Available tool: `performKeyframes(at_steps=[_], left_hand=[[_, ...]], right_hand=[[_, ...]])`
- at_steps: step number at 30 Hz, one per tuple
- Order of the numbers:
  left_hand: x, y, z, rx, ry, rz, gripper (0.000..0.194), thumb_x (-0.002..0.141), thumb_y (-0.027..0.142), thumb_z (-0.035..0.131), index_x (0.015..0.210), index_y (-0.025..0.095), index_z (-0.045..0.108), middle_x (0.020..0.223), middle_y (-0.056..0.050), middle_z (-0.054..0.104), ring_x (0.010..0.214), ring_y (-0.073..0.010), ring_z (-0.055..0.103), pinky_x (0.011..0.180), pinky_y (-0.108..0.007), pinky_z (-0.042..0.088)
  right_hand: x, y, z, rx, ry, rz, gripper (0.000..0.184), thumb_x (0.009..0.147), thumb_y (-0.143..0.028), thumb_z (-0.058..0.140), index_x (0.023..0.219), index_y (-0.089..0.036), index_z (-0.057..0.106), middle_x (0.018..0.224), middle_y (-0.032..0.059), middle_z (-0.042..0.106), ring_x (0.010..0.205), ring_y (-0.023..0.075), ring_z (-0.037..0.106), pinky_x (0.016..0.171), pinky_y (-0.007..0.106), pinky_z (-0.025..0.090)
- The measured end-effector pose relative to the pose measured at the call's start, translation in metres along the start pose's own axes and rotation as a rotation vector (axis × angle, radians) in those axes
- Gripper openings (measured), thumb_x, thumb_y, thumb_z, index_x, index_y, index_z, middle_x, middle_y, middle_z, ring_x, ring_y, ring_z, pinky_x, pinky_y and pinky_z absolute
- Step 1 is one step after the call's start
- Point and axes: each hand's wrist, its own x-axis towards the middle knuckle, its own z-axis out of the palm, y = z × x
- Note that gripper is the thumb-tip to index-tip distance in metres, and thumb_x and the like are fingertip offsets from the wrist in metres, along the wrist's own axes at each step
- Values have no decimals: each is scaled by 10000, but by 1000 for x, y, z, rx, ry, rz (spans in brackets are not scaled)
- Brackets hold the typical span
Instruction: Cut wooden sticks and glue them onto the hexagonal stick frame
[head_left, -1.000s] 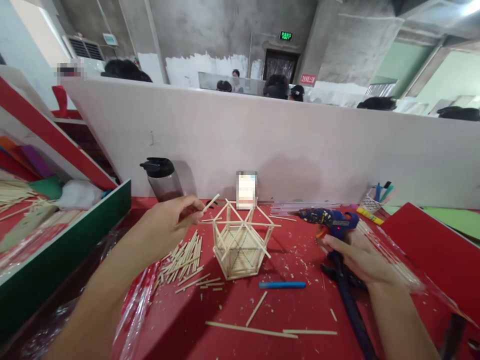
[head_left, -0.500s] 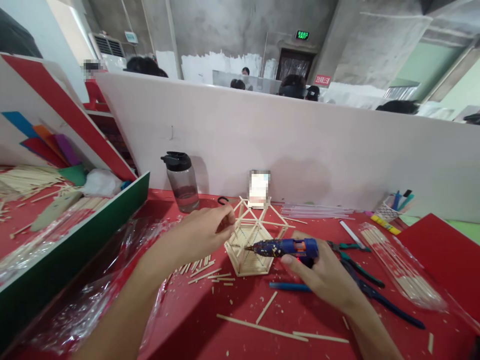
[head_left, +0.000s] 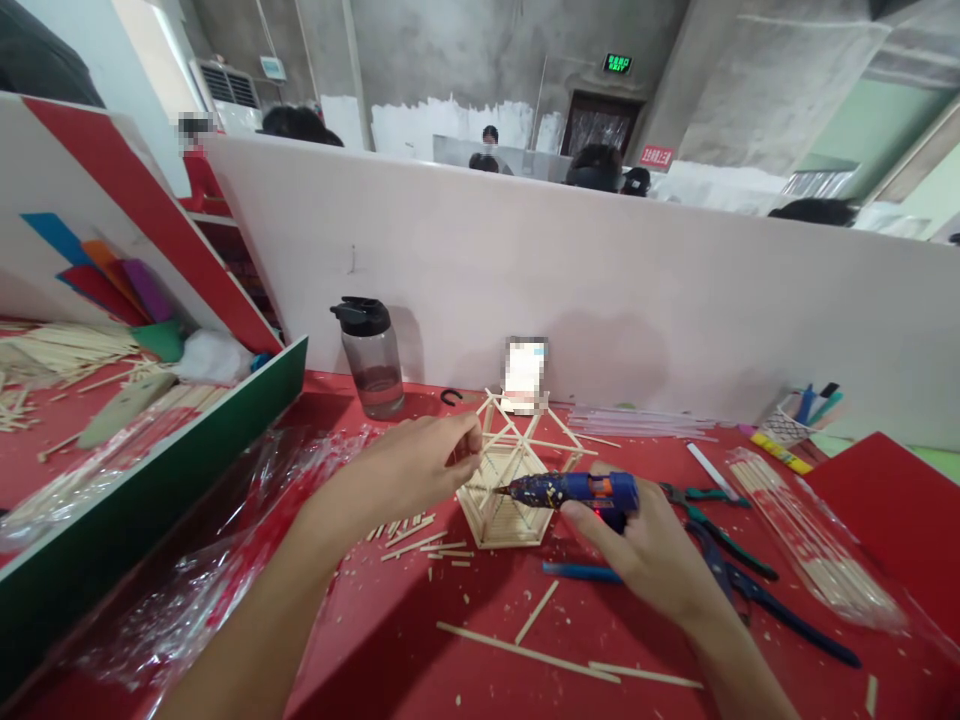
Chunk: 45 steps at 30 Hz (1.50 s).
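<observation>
A six-sided frame of thin wooden sticks (head_left: 514, 541) stands on the red tabletop in front of me. My left hand (head_left: 424, 460) is at its left side, fingers pinched on a short wooden stick (head_left: 478, 488) that they mostly hide. My right hand (head_left: 649, 550) is wrapped round a blue hot glue gun (head_left: 574, 490) spotted with dried glue. The gun points left across the frame, its nozzle close to the stick at my left fingertips. Whether nozzle and stick touch, I cannot tell.
Cut sticks (head_left: 409, 537) lie left of the frame, longer ones (head_left: 529, 652) in front. A blue pen (head_left: 577, 572), pliers (head_left: 795, 615) and bagged sticks (head_left: 817, 540) are rightward. Behind stand a water bottle (head_left: 373, 365), a phone (head_left: 525, 375) and a white partition (head_left: 450, 260).
The glue gun has swung left from beside the pliers to the frame. My left hand has lowered the stick toward the nozzle. My view has turned slightly left.
</observation>
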Motion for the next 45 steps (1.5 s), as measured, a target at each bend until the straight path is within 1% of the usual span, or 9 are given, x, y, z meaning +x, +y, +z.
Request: performKeyframes(at_steps=[11,15,19,26,29,32,35,40,45], left_hand=[[0,-1,1,11,-2,-24,155,904,370,492,888,236,569,854,-17,681,716,-187,580,599,-294,336],[0,0,1,14,-14,-31,165,909,376,486,907,239,576,869,-21,687,733,-193,583,598,-293,335],[0,-1,1,13,-8,-32,167,908,376,485,911,238,579,866,-23,685,729,-191,579,594,-292,332],[0,1,0,37,-16,-44,170,909,372,480,918,229,573,885,-23,679,742,-183,584,589,-285,336],[0,2,0,55,-17,-47,153,911,358,479,923,234,569,886,-13,679,751,-179,585,596,-286,339],[0,3,-1,70,-19,-55,141,913,358,483,923,242,563,881,-4,679,744,-179,582,597,-290,338],[0,2,-1,69,-12,-39,139,914,356,484,934,243,562,895,-3,681,756,-181,586,602,-291,342],[0,0,0,58,-8,-8,151,922,359,470,918,234,555,880,-4,681,728,-171,584,591,-288,339],[1,-3,2,56,1,-4,155,917,362,478,902,230,557,862,-6,679,713,-168,585,591,-289,339]], right_hand=[[-2,-1,-2,19,-14,10,286,875,-486,613,828,-212,676,788,48,726,717,221,657,658,326,490],[-1,-1,-3,6,16,-4,288,881,-487,603,851,-212,683,837,62,736,772,235,669,700,343,505],[-2,-2,-5,0,-6,13,304,878,-505,601,843,-214,681,814,59,732,755,238,669,693,350,514],[-2,-5,-10,30,-11,8,311,875,-513,600,901,-222,705,871,61,745,813,246,677,740,356,531],[-2,-6,-12,17,-60,-5,296,877,-500,607,859,-219,695,827,51,736,768,234,663,712,341,523],[-3,-3,-14,72,-102,9,331,864,-530,605,861,-209,686,810,48,725,737,232,653,674,335,525],[-2,4,-23,66,-32,35,356,870,-548,585,815,-202,648,745,31,691,694,222,631,638,322,514],[0,18,-49,-114,50,-26,369,882,-519,581,668,-220,549,605,-11,600,580,180,552,563,282,447],[-1,22,-61,-227,51,-5,403,872,-553,573,636,-227,570,553,-13,587,536,183,537,531,287,414]])
